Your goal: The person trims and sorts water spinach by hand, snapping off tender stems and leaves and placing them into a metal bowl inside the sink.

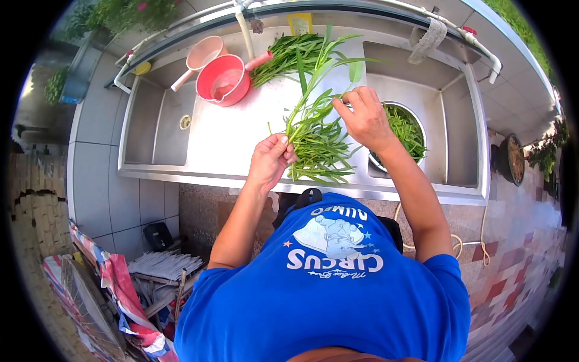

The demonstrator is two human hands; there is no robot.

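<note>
Stalks of slender, long-leaved green vegetable (309, 99) rise at upper centre, pinched in the left hand's grip (271, 158); the right hand's grip (367, 119) closes at their leafy side. Below them, a loose green leafy heap (322, 154) lies on the silvery metal counter (235, 136); a round red plastic dipper (240, 85) sits upper left.

Bright daylight, glare on steel counter (220, 136), fisheye-bent edges, black corners

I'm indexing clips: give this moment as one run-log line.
left hand: holding leafy green stems; right hand: at same stems; steel counter: red plastic dipper; right basin: round bowl of greens
</note>
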